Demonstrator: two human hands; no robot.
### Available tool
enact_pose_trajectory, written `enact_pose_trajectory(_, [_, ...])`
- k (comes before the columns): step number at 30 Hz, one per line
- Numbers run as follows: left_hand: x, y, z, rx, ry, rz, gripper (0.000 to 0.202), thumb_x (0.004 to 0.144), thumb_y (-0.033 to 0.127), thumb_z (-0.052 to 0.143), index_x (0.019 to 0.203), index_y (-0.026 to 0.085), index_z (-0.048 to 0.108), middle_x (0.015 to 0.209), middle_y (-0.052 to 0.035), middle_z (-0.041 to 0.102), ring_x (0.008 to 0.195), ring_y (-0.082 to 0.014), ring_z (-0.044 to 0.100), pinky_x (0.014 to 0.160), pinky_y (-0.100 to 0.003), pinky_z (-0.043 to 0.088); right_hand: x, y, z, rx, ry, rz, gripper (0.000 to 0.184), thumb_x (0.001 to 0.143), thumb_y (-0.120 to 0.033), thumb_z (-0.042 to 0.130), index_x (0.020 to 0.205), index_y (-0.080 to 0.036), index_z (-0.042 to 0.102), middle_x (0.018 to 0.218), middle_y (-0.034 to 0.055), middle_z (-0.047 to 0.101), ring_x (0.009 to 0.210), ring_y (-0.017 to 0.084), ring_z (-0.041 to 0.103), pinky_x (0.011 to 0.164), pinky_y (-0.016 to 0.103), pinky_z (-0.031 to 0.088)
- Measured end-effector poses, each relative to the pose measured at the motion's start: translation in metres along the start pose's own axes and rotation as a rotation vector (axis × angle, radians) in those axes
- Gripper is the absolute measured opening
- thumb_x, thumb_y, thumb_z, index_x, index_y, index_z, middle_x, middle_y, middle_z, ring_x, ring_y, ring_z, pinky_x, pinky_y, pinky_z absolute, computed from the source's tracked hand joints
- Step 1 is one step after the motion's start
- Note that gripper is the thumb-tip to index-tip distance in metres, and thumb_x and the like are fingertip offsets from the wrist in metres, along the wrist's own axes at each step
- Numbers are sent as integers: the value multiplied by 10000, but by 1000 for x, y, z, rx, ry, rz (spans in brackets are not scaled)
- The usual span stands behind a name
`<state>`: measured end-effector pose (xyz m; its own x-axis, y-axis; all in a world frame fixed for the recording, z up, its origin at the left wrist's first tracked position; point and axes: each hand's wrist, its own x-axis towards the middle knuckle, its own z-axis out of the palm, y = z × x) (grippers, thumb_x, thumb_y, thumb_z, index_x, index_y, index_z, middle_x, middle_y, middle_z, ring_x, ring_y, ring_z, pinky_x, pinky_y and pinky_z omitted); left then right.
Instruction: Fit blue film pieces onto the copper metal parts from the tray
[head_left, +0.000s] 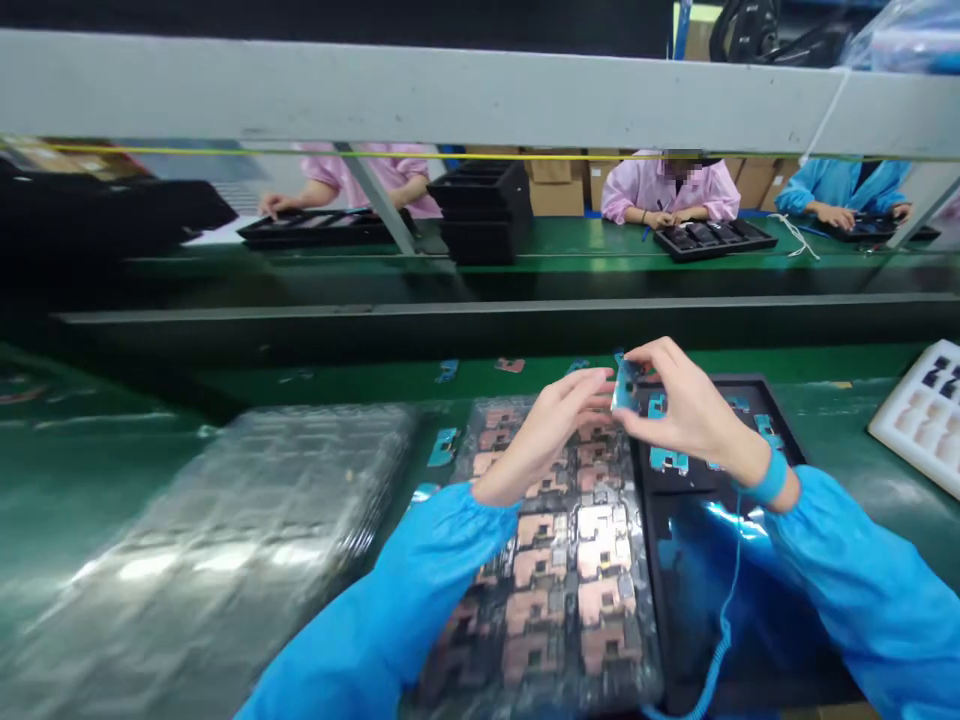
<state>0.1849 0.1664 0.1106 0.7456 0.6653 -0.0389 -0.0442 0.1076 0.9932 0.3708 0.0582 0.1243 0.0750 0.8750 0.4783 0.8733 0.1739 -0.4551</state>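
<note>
My right hand (686, 405) pinches a small flat blue part (625, 388) with an irregular outline, tilted up on edge above the trays. Close to its left side is my left hand (559, 425), fingers stretched out; whether the fingertips touch the part I cannot tell. Under my left hand lies a transparent plastic tray (571, 600) with rows of pinkish, copper-coloured cut-out pieces (536, 570). A black tray (651, 560) under my right forearm holds several blue parts (667, 455) at its far end and a shiny dark-blue sheet nearer me. A coiled blue cord (724, 635) hangs from my right wristband (772, 475).
Stacked transparent trays (217, 540) lie left. Loose blue pieces (444, 447) and a pink piece (510, 365) rest on the green bench. A white tray (922, 420) stands right. Beyond the crossbar, co-workers handle black trays (712, 240) beside stacked black boxes (480, 215).
</note>
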Motion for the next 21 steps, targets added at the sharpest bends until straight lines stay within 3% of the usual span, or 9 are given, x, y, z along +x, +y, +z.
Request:
enact_pose_trajectory(2, [-40,9,5,-33,29,-11,370,895,505,806,1064,176,810,1038,-97,804,900,-218,749,773,-306,608,-25,-44,-8,112,-20,-144,530,912,-326,785,1383,-198,579,1311,148,641,1231,317,654,1051,490,603])
enact_pose_trajectory(3, [-58,11,8,-11,74,-5,325,867,472,834,1004,178,818,968,-76,796,846,-201,730,739,-286,591,-35,-60,-9,178,-25,-140,529,925,-314,782,1403,-206,581,1326,148,641,1239,312,654,1043,488,616])
enact_pose_trajectory(5, [-90,13,12,49,183,15,245,840,419,853,903,186,815,867,-48,780,783,-188,707,703,-276,575,-51,-83,-7,359,-3,-27,454,942,-317,785,1361,-226,634,1293,125,676,1164,280,695,944,435,666])
enact_pose_trajectory(9, [-134,9,21,128,304,68,169,810,358,852,800,200,795,784,-29,766,749,-203,717,701,-291,591,-73,-102,10,662,56,268,161,967,-372,776,1013,-222,739,927,32,742,798,193,740,688,310,656])
enact_pose_trajectory(15, [-164,-7,35,110,381,110,145,821,355,840,823,217,799,786,-20,782,762,-220,752,736,-313,618,-97,-123,32,716,218,350,283,995,-460,733,835,-228,724,801,19,736,663,178,697,624,317,627])
enact_pose_trajectory(21, [-171,-24,39,40,443,84,196,789,379,882,854,209,806,810,-29,801,778,-232,776,777,-336,652,-110,-133,34,741,221,379,181,952,-411,792,929,-231,794,907,33,781,760,187,742,674,303,653])
